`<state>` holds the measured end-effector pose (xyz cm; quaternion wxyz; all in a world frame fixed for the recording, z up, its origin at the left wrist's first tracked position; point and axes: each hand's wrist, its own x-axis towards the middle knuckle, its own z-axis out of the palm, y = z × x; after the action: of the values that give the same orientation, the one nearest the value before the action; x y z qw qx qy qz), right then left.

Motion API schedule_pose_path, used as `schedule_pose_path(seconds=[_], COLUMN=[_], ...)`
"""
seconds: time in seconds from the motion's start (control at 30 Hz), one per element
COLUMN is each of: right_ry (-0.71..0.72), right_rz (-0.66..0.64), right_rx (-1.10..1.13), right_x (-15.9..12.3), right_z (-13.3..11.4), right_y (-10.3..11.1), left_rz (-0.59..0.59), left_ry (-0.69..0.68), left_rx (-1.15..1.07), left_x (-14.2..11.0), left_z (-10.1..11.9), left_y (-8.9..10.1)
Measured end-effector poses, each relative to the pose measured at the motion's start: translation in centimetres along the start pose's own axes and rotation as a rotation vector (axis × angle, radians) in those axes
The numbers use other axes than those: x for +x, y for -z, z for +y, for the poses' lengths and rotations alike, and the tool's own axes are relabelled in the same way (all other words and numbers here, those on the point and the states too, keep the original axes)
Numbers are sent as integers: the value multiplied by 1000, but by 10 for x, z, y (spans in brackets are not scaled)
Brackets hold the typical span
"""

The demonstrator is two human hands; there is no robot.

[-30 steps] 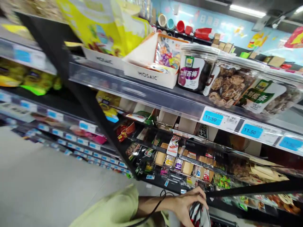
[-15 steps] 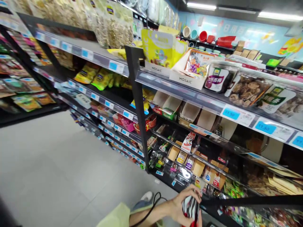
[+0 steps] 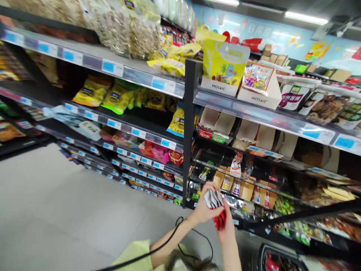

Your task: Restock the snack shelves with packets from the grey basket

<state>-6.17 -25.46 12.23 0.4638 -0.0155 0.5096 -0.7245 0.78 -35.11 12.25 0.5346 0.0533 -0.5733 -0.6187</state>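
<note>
Both my hands are closed around a small stack of red-and-white snack packets (image 3: pixel 214 200), held in front of the lower shelves. My left hand (image 3: pixel 203 206) wraps the packets from the left, its fingers over the top and thumb across the front. On the other side, my right hand (image 3: pixel 226 221) grips the stack's right and lower edge, partly hidden behind it. Just beyond the hands is a shelf tier with open cardboard boxes (image 3: pixel 247 190) of small packets. A red-and-white packet (image 3: pixel 236 164) stands upright above them.
A black shelf post (image 3: pixel 189 135) rises beyond my hands. Yellow snack bags (image 3: pixel 91 91) lie on the left shelves, and plastic tubs (image 3: pixel 296 94) line the upper right shelf. A black cable (image 3: pixel 166 242) crosses my left forearm. A dark crate (image 3: pixel 278 258) sits low at right.
The view has shifted and turned left. Both hands have come up and into fuller view with the packets, and my right forearm now shows.
</note>
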Motion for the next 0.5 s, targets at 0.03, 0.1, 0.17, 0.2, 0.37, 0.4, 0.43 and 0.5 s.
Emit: schedule_pose_path(seconds=[0.03,0.1,0.17,0.2,0.37,0.4,0.43,0.5], right_ry=[-49,-96,-106,-110,-157,-153,-139,-98], right_rz=[10,12,-1,-8,-39,-29,-7,59], right_rx=[57,146,205,224,230,223,216,205], right_x=[-2,-8,-17,-21,-40,-42,-43,-45], right_z=[8,25,40,46,59,60,62,67], right_y=[-18,-49,-71,-80,-114,-120,-126,-136], left_rz=[19,72,178,212,116,66,26,-14], left_ry=[16,54,87,103,49,24,8,28], left_rx=[-51,-150,-254,-293,-192,-156,-138,-153], left_x=[2,7,9,10,11,11,11,12], left_z=[6,16,27,32,51,52,53,56], left_y=[18,52,78,88,119,123,127,134])
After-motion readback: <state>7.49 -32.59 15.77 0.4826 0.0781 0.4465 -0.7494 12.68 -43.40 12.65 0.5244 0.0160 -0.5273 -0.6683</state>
